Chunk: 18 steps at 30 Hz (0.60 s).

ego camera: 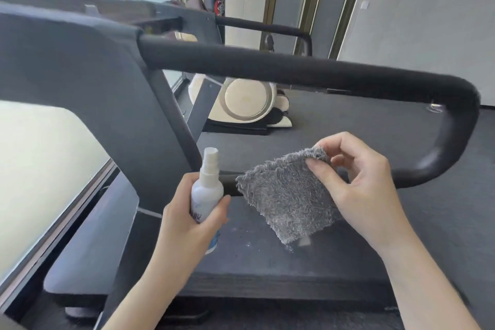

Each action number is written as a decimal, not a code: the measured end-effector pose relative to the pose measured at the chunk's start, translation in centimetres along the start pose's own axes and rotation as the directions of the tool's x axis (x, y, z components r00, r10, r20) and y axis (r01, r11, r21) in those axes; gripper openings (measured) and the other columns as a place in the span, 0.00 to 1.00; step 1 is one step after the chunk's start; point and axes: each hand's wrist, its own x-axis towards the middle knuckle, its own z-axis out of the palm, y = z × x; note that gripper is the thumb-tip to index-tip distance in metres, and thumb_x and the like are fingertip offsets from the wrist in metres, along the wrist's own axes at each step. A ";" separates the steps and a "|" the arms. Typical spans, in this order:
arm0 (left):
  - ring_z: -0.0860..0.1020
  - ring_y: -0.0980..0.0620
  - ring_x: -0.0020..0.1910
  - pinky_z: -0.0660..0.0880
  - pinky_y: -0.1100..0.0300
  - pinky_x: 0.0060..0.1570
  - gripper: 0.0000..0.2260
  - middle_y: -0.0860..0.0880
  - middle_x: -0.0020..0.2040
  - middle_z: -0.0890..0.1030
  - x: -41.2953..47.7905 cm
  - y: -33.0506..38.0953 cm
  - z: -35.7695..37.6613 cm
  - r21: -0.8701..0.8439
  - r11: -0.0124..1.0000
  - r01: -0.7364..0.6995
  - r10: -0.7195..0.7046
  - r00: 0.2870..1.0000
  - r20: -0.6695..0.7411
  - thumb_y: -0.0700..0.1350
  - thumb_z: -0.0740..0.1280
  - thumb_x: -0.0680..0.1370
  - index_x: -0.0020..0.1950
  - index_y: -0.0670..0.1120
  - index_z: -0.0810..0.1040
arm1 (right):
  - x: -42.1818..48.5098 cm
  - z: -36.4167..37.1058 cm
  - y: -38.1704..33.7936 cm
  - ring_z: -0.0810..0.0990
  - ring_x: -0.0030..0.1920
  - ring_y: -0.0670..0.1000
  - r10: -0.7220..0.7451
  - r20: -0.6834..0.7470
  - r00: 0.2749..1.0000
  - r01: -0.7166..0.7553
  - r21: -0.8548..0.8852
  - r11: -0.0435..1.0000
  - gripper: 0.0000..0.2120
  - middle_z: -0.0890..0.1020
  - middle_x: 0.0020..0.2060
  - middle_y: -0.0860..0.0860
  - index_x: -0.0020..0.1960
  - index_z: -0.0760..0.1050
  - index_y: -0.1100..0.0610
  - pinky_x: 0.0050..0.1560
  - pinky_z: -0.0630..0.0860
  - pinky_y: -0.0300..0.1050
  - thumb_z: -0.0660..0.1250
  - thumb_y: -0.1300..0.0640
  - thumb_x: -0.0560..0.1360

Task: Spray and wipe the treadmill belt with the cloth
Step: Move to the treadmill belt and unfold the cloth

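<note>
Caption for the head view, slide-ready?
Left hand holds spray bottle, right hand pinches grey cloth over the treadmill belt.

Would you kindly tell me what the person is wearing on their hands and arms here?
Nothing shows: the left hand and right hand are bare, with no gloves, rings or watch, and both forearms are uncovered down to the picture's edge, no sleeve in view.

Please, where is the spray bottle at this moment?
In the head view, the spray bottle is low and left of centre, held upright in the left hand, just left of the grey cloth and above the treadmill belt.
</note>
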 end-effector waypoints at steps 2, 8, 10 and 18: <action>0.77 0.47 0.33 0.76 0.50 0.36 0.08 0.46 0.33 0.79 -1.1 -3.3 1.0 0.023 1.000 0.018 -0.018 1.000 0.001 0.56 0.68 0.67 0.42 0.56 0.72 | -1.8 1.3 2.4 0.74 0.36 0.47 0.008 -0.002 1.000 -0.008 0.028 1.000 0.04 0.78 0.36 0.42 0.40 0.73 0.46 0.37 0.69 0.35 0.68 0.54 0.71; 0.76 0.39 0.35 0.75 0.50 0.36 0.10 0.41 0.34 0.78 -3.3 -11.3 3.6 0.033 0.999 0.031 -0.032 0.999 0.019 0.58 0.67 0.65 0.43 0.57 0.72 | -5.7 4.6 8.2 0.76 0.40 0.50 -0.059 -0.025 0.998 0.060 0.016 0.998 0.06 0.79 0.39 0.45 0.41 0.74 0.46 0.41 0.73 0.38 0.69 0.56 0.70; 0.77 0.40 0.34 0.74 0.53 0.34 0.09 0.43 0.34 0.79 -3.8 -13.9 4.2 0.038 0.999 0.018 -0.019 1.000 0.022 0.58 0.67 0.65 0.42 0.60 0.72 | -6.9 5.7 10.1 0.77 0.41 0.51 -0.082 -0.029 0.996 0.083 0.020 0.996 0.05 0.79 0.39 0.45 0.42 0.74 0.47 0.41 0.74 0.38 0.69 0.56 0.71; 0.80 0.50 0.32 0.77 0.55 0.36 0.08 0.51 0.33 0.80 -4.9 -24.2 6.1 -0.047 0.996 -0.070 0.072 0.997 0.042 0.54 0.70 0.68 0.41 0.63 0.73 | -10.9 11.3 18.8 0.76 0.40 0.49 -0.077 -0.098 0.992 0.088 0.107 0.990 0.06 0.79 0.37 0.45 0.40 0.75 0.46 0.45 0.74 0.45 0.69 0.57 0.70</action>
